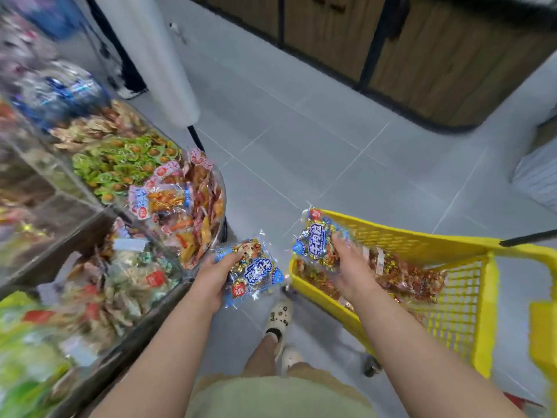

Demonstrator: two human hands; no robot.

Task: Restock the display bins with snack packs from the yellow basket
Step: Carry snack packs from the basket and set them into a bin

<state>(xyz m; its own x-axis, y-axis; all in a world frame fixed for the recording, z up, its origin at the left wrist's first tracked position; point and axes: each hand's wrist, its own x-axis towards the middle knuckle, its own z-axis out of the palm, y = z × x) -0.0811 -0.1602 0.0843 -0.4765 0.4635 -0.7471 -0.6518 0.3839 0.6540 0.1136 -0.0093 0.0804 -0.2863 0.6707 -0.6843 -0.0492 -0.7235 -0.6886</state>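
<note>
My left hand (214,277) grips a clear snack pack with a blue label (256,271), held over the floor between the display bins and the basket. My right hand (351,267) holds a second, similar blue-labelled pack (316,239) above the near-left corner of the yellow basket (422,239). More snack packs (407,276) lie inside the basket. The clear display bins (193,218) stand at the left, holding orange, green and brown packs.
The yellow basket is a wheeled cart at the right, with a black handle bar (527,238). My feet in light slippers (280,318) stand on the grey tiled floor between bins and cart. A white pillar (162,55) rises behind the bins. Wooden shelving (437,55) lines the far side.
</note>
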